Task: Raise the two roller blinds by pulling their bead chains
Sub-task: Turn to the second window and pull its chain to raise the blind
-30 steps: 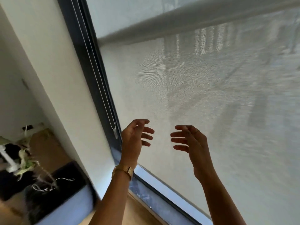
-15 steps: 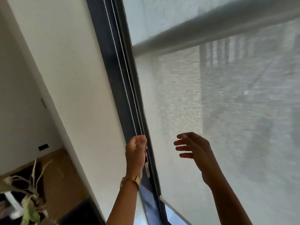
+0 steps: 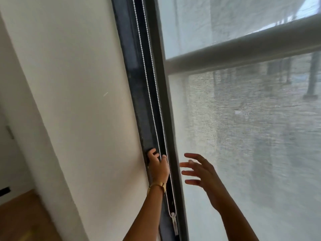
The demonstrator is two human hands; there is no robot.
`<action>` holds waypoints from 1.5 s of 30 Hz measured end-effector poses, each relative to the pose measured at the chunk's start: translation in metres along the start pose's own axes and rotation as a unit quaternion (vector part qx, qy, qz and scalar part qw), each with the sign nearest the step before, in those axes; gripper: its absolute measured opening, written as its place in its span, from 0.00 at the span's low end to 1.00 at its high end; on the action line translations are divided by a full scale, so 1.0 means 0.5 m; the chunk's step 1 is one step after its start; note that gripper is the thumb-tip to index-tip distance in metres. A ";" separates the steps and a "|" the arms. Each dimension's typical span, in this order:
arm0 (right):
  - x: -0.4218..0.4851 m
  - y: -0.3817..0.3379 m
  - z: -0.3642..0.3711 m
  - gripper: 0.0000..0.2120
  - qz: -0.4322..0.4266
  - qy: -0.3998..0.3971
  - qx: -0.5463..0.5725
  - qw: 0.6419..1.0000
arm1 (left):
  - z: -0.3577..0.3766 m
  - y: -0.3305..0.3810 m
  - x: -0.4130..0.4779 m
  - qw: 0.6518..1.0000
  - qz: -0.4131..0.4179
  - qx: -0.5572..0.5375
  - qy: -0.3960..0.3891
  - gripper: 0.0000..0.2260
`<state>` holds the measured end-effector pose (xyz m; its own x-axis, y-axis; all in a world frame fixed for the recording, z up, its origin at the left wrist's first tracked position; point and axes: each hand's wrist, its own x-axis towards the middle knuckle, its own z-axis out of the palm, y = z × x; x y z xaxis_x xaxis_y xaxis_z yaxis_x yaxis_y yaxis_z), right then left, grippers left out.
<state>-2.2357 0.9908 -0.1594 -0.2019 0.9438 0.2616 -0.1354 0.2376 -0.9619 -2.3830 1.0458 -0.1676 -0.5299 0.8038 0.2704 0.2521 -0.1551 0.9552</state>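
A white bead chain (image 3: 150,84) hangs in a loop down the dark window frame (image 3: 133,75), ending in a small clear weight (image 3: 174,223). My left hand (image 3: 159,166), with a gold bracelet on the wrist, is closed around one strand of the chain. My right hand (image 3: 201,173) hovers just to the right, fingers spread, holding nothing, in front of the grey translucent roller blind (image 3: 243,136). A thick horizontal bar (image 3: 243,47) shows as a shadow behind the blind fabric.
A white wall (image 3: 69,101) stands left of the frame. Wooden floor (image 3: 20,214) shows at the lower left, with a dark socket (image 3: 4,190) low on the far wall.
My view has swung up and left along the frame. My left hand went from open in front of the blind to gripping the chain; the right hand stays open.
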 end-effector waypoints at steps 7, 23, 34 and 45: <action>0.057 0.005 0.074 0.10 -0.012 0.067 0.003 0.998 | -0.011 -0.018 0.034 0.996 0.048 -0.015 -0.078 0.10; 0.109 0.009 0.161 0.17 -0.051 0.157 -0.069 0.984 | -0.056 0.367 0.167 0.925 0.180 -0.203 -0.267 0.12; 0.131 0.056 0.183 0.10 -0.174 0.246 -0.210 0.930 | -0.053 0.584 0.202 0.885 0.206 -0.358 -0.213 0.13; 0.122 0.098 0.158 0.13 -0.064 0.101 -0.117 0.986 | -0.071 0.491 0.240 0.870 0.342 -0.303 -0.185 0.16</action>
<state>-2.3314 1.0420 -0.1840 0.0032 0.9235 0.3837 0.0857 0.3820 -0.9202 -2.4134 1.0836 0.1034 -0.0976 0.5162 0.8509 -0.1272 -0.8544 0.5038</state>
